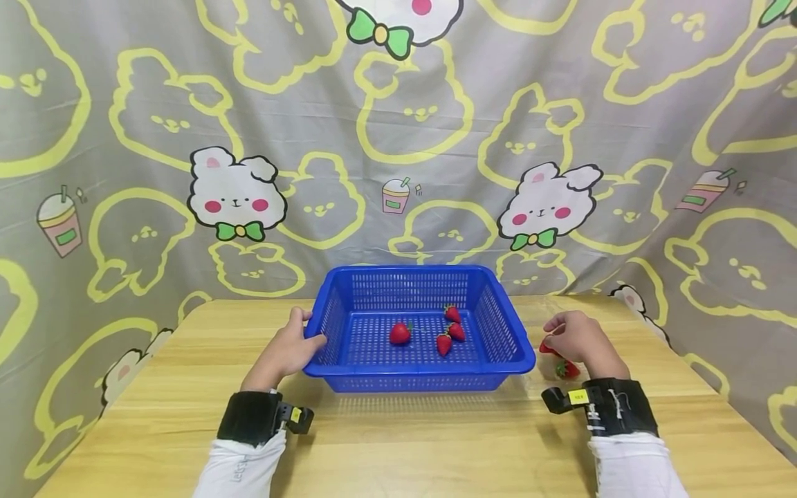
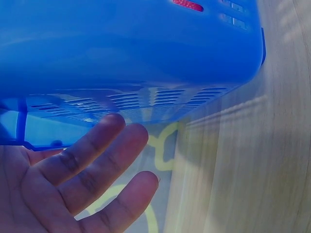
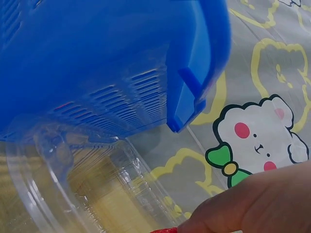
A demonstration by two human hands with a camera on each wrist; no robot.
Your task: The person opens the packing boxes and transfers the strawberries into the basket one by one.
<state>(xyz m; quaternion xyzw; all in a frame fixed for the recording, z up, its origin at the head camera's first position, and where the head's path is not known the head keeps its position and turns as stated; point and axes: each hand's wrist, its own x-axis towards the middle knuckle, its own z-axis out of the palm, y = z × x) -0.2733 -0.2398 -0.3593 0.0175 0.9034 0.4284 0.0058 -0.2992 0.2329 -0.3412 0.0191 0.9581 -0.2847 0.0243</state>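
Note:
A blue plastic basket (image 1: 418, 369) with slotted walls stands on the table. Inside it lie several red strawberries, one strawberry (image 1: 400, 334) apart from the cluster at the right, where another strawberry (image 1: 444, 344) shows. My left hand (image 1: 290, 348) grips the basket's left rim, thumb over the edge; in the left wrist view, fingers (image 2: 97, 165) extend along the outer side. To the basket's right, my right hand (image 1: 575, 337) pinches a strawberry (image 1: 546, 347), mostly hidden by the hand. Just below this hand is another strawberry (image 1: 567, 369) with green leaves.
A clear plastic container (image 3: 131, 165) sits beside the basket's right side, under my right hand. The wooden table (image 1: 423, 443) reaches back to a grey patterned curtain (image 1: 324, 124), which hangs behind and along both sides.

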